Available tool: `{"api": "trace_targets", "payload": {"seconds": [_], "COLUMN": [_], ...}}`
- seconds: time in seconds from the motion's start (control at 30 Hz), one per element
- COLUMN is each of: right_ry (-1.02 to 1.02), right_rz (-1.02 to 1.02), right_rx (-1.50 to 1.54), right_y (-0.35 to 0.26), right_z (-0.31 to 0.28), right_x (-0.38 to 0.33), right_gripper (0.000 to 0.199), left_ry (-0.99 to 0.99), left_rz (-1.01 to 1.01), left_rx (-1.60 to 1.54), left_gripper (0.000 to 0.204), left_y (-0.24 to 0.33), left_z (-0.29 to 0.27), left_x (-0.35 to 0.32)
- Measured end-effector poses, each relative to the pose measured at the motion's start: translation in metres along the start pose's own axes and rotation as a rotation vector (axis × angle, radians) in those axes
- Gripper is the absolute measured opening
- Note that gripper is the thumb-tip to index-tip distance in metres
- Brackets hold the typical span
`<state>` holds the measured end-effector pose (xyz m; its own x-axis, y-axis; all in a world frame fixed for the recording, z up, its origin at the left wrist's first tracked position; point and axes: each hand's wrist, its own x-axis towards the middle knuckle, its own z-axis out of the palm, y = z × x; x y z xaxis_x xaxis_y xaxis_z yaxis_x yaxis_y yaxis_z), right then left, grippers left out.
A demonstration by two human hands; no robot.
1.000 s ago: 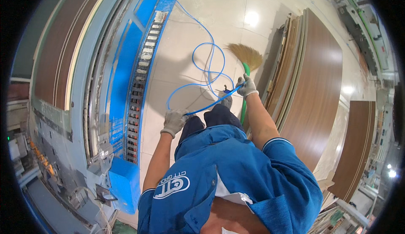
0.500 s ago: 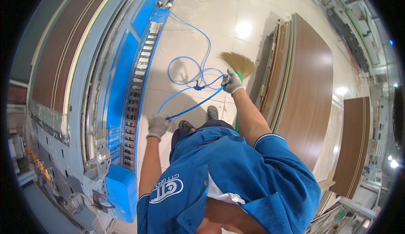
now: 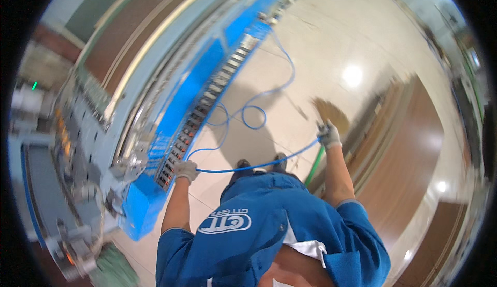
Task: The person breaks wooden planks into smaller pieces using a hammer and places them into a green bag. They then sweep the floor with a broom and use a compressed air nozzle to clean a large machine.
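A thin blue hose (image 3: 259, 164) stretches in a shallow sag between the gloved left hand (image 3: 185, 170) and the gloved right hand (image 3: 328, 135), then loops in loose coils on the pale floor toward the machine.

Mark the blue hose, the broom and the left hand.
Blue hose (image 3: 259, 166), head view: on the span stretched between the two hands.
Broom (image 3: 331, 114), head view: on the straw bristles.
Left hand (image 3: 185, 170), head view: on the gloved back.

We have spread our hands apart: the left hand (image 3: 185, 170) now near the blue machine (image 3: 171, 131), the right hand (image 3: 329, 135) out wide, pulling the blue hose (image 3: 259, 166) straighter between them.
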<state>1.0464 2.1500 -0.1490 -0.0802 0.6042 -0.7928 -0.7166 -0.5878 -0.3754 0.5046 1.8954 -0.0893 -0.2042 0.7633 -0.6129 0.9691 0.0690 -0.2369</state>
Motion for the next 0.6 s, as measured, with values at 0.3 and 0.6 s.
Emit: {"api": "trace_targets", "payload": {"seconds": [0.3,0.6], "right_ry": [0.023,-0.069], "right_rz": [-0.048,0.128], "right_rx": [-0.017,-0.14], "right_y": [-0.053,-0.03], "right_z": [-0.005,0.019], "right_x": [0.047,0.032], "right_gripper": [0.038,0.027], "left_ry": [-0.025,-0.243], "left_rz": [-0.229,-0.125], "left_rx": [-0.315,-0.287], "left_gripper": [0.033,0.036], "left_y": [0.047,0.105], "left_z": [0.006,0.016], "left_x": [-0.028,-0.048]}}
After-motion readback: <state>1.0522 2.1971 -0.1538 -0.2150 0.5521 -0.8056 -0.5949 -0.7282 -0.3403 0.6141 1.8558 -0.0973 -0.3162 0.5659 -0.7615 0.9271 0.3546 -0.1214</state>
